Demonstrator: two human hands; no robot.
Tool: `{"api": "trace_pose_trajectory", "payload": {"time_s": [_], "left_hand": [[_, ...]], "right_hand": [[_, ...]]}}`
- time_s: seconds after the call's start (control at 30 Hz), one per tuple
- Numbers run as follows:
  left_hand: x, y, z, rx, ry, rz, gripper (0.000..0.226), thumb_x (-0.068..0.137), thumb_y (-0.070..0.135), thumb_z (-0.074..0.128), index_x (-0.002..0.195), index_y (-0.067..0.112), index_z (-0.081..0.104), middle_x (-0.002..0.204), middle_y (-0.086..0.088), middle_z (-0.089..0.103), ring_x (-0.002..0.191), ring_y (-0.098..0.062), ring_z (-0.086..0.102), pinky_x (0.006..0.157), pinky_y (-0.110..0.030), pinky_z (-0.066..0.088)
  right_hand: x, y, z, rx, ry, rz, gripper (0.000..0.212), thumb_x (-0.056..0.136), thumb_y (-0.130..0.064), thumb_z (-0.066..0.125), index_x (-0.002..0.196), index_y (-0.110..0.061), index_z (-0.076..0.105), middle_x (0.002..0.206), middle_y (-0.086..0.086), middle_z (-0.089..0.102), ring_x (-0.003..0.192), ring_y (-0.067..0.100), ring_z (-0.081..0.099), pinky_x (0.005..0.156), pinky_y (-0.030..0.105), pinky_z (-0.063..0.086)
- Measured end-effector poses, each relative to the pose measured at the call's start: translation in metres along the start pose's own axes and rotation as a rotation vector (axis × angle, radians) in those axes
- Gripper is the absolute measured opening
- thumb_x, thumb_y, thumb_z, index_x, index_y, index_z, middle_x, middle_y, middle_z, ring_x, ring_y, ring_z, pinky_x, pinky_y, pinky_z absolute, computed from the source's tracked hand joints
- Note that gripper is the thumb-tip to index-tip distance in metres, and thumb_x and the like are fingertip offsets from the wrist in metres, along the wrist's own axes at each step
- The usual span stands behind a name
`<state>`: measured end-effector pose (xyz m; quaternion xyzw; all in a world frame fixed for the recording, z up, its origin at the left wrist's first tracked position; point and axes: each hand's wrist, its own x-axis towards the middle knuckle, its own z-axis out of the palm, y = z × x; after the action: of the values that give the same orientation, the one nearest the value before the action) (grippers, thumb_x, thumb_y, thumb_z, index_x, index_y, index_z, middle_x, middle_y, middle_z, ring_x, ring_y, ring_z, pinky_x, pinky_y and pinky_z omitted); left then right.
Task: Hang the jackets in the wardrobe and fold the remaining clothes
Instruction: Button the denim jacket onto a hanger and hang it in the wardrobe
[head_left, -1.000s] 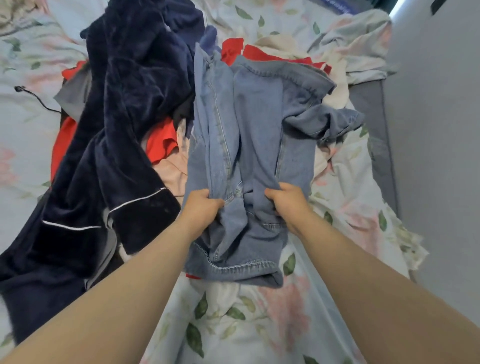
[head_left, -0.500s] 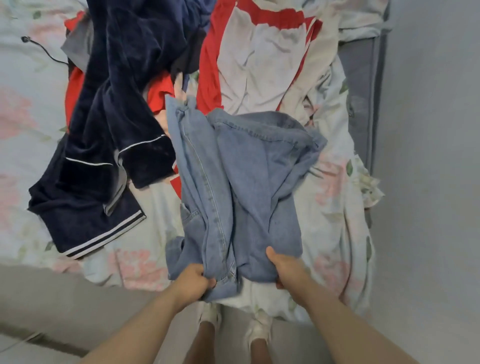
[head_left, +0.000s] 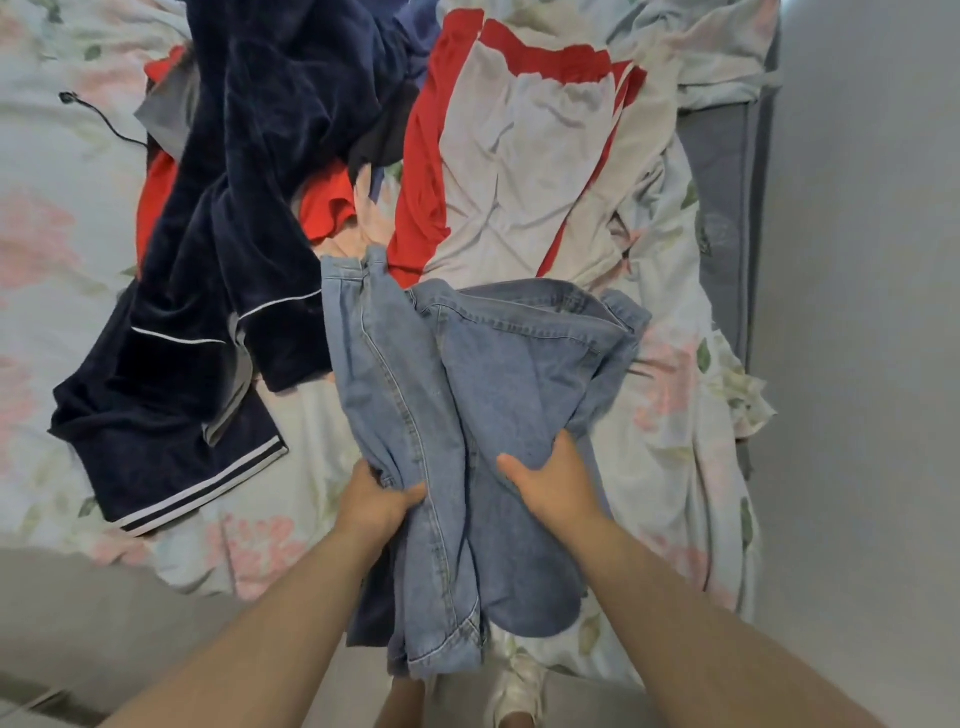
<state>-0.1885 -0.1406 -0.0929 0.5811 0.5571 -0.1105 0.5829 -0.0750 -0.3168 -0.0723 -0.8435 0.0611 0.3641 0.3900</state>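
A light blue denim jacket (head_left: 498, 374) hangs bunched over the near edge of the bed. My left hand (head_left: 376, 501) grips its left fold, fingers curled into the cloth. My right hand (head_left: 553, 480) grips the right fold, thumb on top. The jacket's lower end droops past the bed edge toward the floor. Behind it lies a pile: a dark navy velvet jacket (head_left: 234, 218) with white piping, a red and white garment (head_left: 519, 156), and a red cloth (head_left: 327, 202) beneath them.
The bed (head_left: 62, 234) carries a floral sheet. A black cable (head_left: 98, 117) lies at the left. A grey wall (head_left: 872, 312) runs close along the right side. The grey floor (head_left: 78, 623) and my white shoes (head_left: 519, 680) show below the bed edge.
The denim jacket has been pulled off the pile toward me and over the bed edge. The red and white garment beneath it is now uncovered. My hands grip higher up the jacket.
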Motion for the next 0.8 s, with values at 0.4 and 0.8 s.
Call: {"api": "trace_pose_trajectory", "payload": {"time_s": [0.4, 0.8], "left_hand": [[0.010, 0.068, -0.045, -0.372, 0.016, -0.001, 0.023, 0.102, 0.014, 0.047, 0.095, 0.012, 0.068, 0.087, -0.007, 0.075, 0.077, -0.022, 0.071, 0.066, -0.034, 0.054], [-0.025, 0.204, 0.009, -0.861, -0.228, -0.107, 0.033, 0.101, -0.010, 0.033, 0.129, -0.024, 0.042, 0.145, -0.033, 0.041, 0.126, -0.032, 0.047, 0.100, -0.017, 0.038]], "right_hand": [[0.036, -0.010, -0.071, 0.259, 0.410, -0.012, 0.030, 0.096, -0.016, 0.055, 0.092, 0.014, 0.056, 0.085, 0.030, 0.057, 0.077, 0.022, 0.049, 0.075, 0.035, 0.044], [-0.068, -0.026, 0.010, -0.228, 0.078, -0.341, 0.088, 0.070, -0.072, 0.060, 0.141, -0.021, 0.051, 0.138, -0.009, 0.045, 0.128, 0.011, 0.035, 0.109, 0.025, 0.029]]}}
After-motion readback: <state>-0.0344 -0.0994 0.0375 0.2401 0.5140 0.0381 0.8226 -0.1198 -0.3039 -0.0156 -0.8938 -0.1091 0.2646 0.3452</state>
